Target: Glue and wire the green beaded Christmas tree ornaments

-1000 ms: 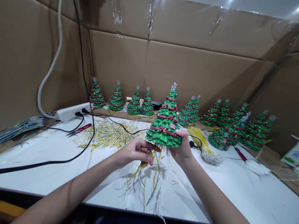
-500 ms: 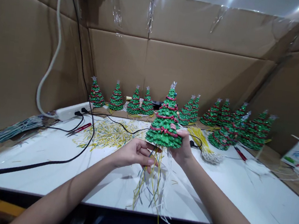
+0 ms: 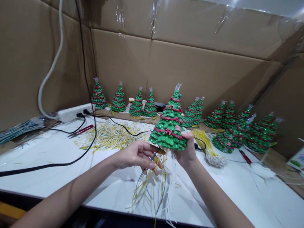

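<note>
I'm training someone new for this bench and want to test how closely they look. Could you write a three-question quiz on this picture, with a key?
1. Fill in (top or base): the right hand grips the held tree near its ____.

2. Which colours appear among the strands hanging under that tree?
A. Yellow and white
B. Red and pink only
C. Purple and orange only

3. True or false: the left hand is by those strands, and a heap of short yellow and dark bits lies beyond it on the white table.

Key: 1. base; 2. A; 3. true.
</note>
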A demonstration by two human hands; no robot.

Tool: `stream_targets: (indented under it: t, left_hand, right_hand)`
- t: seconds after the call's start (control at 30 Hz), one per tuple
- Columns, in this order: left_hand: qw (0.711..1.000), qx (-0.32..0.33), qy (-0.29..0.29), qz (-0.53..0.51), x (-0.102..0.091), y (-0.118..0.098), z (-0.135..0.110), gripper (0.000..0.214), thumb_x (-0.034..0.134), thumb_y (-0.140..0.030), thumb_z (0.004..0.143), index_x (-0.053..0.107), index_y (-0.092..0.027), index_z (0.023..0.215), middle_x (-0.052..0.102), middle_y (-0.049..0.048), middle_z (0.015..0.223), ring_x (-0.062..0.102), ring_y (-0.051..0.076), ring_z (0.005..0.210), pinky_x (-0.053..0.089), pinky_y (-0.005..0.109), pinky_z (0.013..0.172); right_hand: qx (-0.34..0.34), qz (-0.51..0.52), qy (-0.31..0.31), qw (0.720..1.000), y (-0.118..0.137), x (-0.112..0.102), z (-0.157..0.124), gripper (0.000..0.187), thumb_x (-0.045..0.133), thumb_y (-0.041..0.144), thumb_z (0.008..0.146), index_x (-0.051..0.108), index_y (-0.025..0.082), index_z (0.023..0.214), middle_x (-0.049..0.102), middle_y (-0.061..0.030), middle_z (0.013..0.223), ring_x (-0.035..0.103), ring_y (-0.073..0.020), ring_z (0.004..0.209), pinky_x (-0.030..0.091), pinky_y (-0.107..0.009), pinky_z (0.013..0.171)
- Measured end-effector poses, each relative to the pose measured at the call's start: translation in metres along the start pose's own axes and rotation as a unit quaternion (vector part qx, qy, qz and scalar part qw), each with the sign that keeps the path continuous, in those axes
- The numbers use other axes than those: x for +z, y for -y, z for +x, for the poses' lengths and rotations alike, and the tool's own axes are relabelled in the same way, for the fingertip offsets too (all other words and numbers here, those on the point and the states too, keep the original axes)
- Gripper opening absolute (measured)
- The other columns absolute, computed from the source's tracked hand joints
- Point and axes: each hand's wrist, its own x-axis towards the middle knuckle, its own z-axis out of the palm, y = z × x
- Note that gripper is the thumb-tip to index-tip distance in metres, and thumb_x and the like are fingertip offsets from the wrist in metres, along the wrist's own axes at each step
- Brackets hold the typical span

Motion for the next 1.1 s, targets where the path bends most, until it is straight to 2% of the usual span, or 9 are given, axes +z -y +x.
stream_targets:
  t: [0.17, 0.3, 0.47, 0.63, 0.73, 0.83, 0.97, 1.1]
  left_hand:
    - [1.000, 0.000, -0.012, 0.009, -0.0023, 0.0015, 0.0003, 0.055, 0.077, -0.022, 0.066, 0.060, -0.011, 0.117, 0.070, 0.0125, 0.095, 0.059, 0.008, 0.055, 0.037, 0.013, 0.036]
    - [1.000, 0.001, -0.019, 0.017, -0.0019, 0.0002, -0.0002, 0.057, 0.078, -0.021, 0.064, 0.060, -0.012, 0.117, 0.070, 0.0092, 0.089, 0.052, 0.004, 0.048, 0.028, 0.012, 0.031]
    - [0.999, -0.027, -0.015, 0.013, -0.0027, -0.0002, 0.0000, 0.057, 0.077, -0.022, 0.066, 0.057, -0.010, 0.118, 0.073, 0.0112, 0.083, 0.048, 0.003, 0.037, 0.029, 0.014, 0.032]
    - [0.999, -0.031, -0.024, 0.012, -0.0045, 0.0009, -0.0002, 0.058, 0.079, -0.023, 0.064, 0.056, -0.009, 0.116, 0.073, 0.0108, 0.076, 0.049, 0.005, 0.034, 0.023, 0.014, 0.030]
    - [0.999, -0.036, -0.029, 0.010, -0.0038, -0.0003, -0.0009, 0.060, 0.080, -0.022, 0.063, 0.057, -0.008, 0.117, 0.074, 0.0114, 0.076, 0.046, 0.004, 0.032, 0.024, 0.014, 0.029]
    - [0.999, -0.037, -0.036, 0.015, -0.0030, -0.0015, -0.0013, 0.060, 0.081, -0.022, 0.063, 0.058, -0.008, 0.117, 0.074, 0.0116, 0.076, 0.045, 0.003, 0.031, 0.026, 0.014, 0.030]
    - [0.998, -0.035, -0.039, 0.022, -0.0028, -0.0022, -0.0013, 0.059, 0.081, -0.022, 0.062, 0.059, -0.009, 0.116, 0.074, 0.0106, 0.076, 0.046, 0.004, 0.031, 0.026, 0.014, 0.029]
    - [0.998, -0.037, -0.035, 0.026, -0.0020, -0.0026, -0.0017, 0.060, 0.081, -0.021, 0.062, 0.058, -0.009, 0.117, 0.074, 0.0096, 0.075, 0.048, 0.004, 0.031, 0.026, 0.014, 0.028]
  right_hand:
    - [0.004, 0.017, -0.021, 1.000, 0.0007, 0.0003, -0.0002, 0.021, 0.063, 0.037, 0.056, 0.057, 0.025, 0.072, 0.065, 0.0052, 0.063, 0.064, -0.0193, 0.067, 0.050, -0.026, 0.053]
    - [0.004, 0.005, -0.015, 1.000, 0.0021, 0.0021, -0.0007, 0.020, 0.061, 0.039, 0.057, 0.055, 0.025, 0.070, 0.064, 0.0040, 0.064, 0.064, -0.0216, 0.073, 0.051, -0.029, 0.059]
    - [-0.002, -0.002, -0.005, 1.000, 0.0037, 0.0047, -0.0021, 0.019, 0.060, 0.040, 0.058, 0.056, 0.025, 0.069, 0.062, 0.0044, 0.061, 0.064, -0.0214, 0.073, 0.052, -0.030, 0.064]
    - [0.000, 0.026, -0.014, 1.000, 0.0042, 0.0057, -0.0031, 0.020, 0.062, 0.037, 0.056, 0.058, 0.024, 0.071, 0.061, 0.0065, 0.058, 0.058, -0.0158, 0.056, 0.050, -0.026, 0.054]
    - [0.001, 0.042, -0.027, 0.999, 0.0046, 0.0060, -0.0037, 0.022, 0.063, 0.035, 0.053, 0.060, 0.023, 0.071, 0.062, 0.0072, 0.058, 0.056, -0.0139, 0.052, 0.047, -0.023, 0.049]
    - [0.006, 0.057, -0.011, 0.998, 0.0056, 0.0068, -0.0047, 0.022, 0.064, 0.035, 0.053, 0.061, 0.023, 0.072, 0.061, 0.0080, 0.057, 0.056, -0.0130, 0.050, 0.046, -0.021, 0.046]
    - [0.005, 0.054, 0.025, 0.998, 0.0067, 0.0077, -0.0051, 0.022, 0.062, 0.037, 0.055, 0.062, 0.024, 0.072, 0.063, 0.0069, 0.058, 0.059, -0.0154, 0.053, 0.050, -0.025, 0.051]
    - [-0.002, 0.048, 0.022, 0.999, 0.0063, 0.0072, -0.0045, 0.021, 0.061, 0.037, 0.055, 0.062, 0.024, 0.071, 0.064, 0.0061, 0.060, 0.060, -0.0162, 0.055, 0.052, -0.026, 0.055]
